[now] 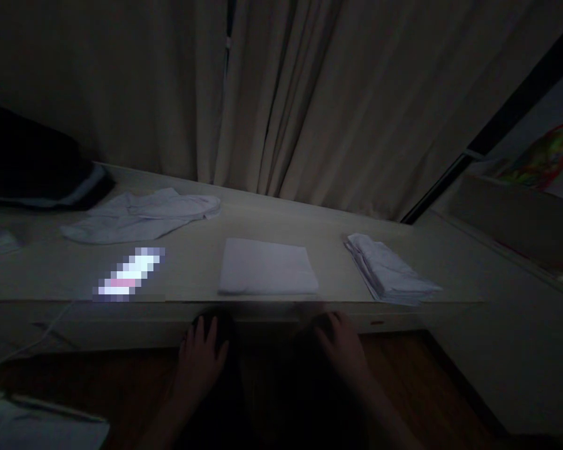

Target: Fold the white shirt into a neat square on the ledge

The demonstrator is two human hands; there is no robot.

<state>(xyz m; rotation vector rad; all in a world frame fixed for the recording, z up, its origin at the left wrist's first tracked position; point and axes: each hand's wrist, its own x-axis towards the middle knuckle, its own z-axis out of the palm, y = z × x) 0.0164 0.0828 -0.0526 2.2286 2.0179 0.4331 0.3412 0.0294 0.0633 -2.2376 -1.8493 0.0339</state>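
Note:
My left hand [201, 347] rests on my dark-clad left knee with its fingers spread, holding nothing. On the other knee lies my right hand [340, 340], fingers stretched out and nothing in them. Just beyond both hands, a flat folded white cloth [268, 267] lies near the front edge of a pale desk [192, 275]. To its right is a stack of folded white cloths [389, 269], set at a slant. Farther back on the left, a crumpled white cloth [145, 214] is spread loosely. The room is dim, so fine detail is lost.
A lit, blurred-out phone-like screen [130, 274] lies left on the desk, near a pale cable [32, 344]. A dark bag-like object [32, 162] stands at the back left. Beige curtains [356, 112] hang behind. A side panel [497, 325] bounds the right.

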